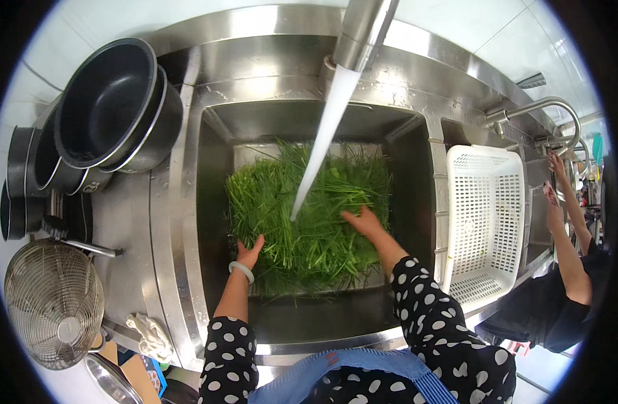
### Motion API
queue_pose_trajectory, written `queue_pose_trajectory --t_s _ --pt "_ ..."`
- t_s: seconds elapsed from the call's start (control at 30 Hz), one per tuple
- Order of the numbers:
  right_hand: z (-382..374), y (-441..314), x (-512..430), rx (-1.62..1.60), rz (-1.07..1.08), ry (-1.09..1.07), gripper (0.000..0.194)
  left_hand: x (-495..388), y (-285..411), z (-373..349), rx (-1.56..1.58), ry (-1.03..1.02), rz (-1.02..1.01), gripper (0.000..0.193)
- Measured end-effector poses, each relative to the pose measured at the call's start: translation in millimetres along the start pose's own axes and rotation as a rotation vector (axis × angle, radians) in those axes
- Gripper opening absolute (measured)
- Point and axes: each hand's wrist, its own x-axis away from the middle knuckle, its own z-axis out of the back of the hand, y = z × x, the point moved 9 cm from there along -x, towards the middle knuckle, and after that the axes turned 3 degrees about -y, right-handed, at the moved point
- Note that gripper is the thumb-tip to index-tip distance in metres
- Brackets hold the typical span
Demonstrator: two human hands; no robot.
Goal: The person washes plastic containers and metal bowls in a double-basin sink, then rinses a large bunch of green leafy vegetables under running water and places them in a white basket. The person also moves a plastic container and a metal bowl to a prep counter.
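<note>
A large heap of long, thin green leafy vegetables (298,247) lies in the water of a stainless steel sink (329,318). From the faucet (362,40) above, a thick stream of water (321,146) pours onto the middle of the heap. My left hand (249,253), with a pale bangle at the wrist, touches the heap's near left edge, thumb apart from the fingers. On the right side of the heap, my right hand (365,224) reaches into the leaves with its thumb spread. Leaves and water partly hide the fingers of both hands; neither shows a grip on anything.
A white perforated plastic basket (485,222) stands right of the sink. Stacked black pots (107,106) and a round fan guard (53,303) are at left, with a crumpled cloth (149,336) nearby. Another person's arms (566,237) reach toward a second faucet (556,103).
</note>
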Motion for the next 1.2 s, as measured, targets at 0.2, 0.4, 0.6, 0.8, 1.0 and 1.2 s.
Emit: queue_pose_trajectory --t_s 0.2,0.4,0.6,0.8,1.0,1.2 --pt "-79.4 -115.2 92.1 0.260 0.516 0.035 0.098 15.2 -15.4 -5.7 -0.065 0.162 -0.040 0.090" --pt "-61.7 -91.9 83.1 -0.496 0.571 0.001 0.058 63.2 21.1 40.5 0.068 0.503 -0.429 0.069" --pt "-1.4 52.7 13.2 -0.580 -0.128 0.356 0.098 57.8 44.5 -50.2 -0.367 0.290 -0.423 0.113" --pt "-59.5 -5.9 17.6 -0.224 0.011 0.008 0.095 23.5 29.3 -67.2 -0.356 0.181 -0.264 0.109" --pt "0.9 6.6 32.7 -0.591 0.180 0.080 0.084 10.9 15.3 -48.7 -0.282 0.074 -0.292 0.100" --pt "16.0 59.6 28.6 -0.171 -0.147 0.248 0.098 13.1 22.6 -50.8 -0.350 0.043 -0.286 0.098"
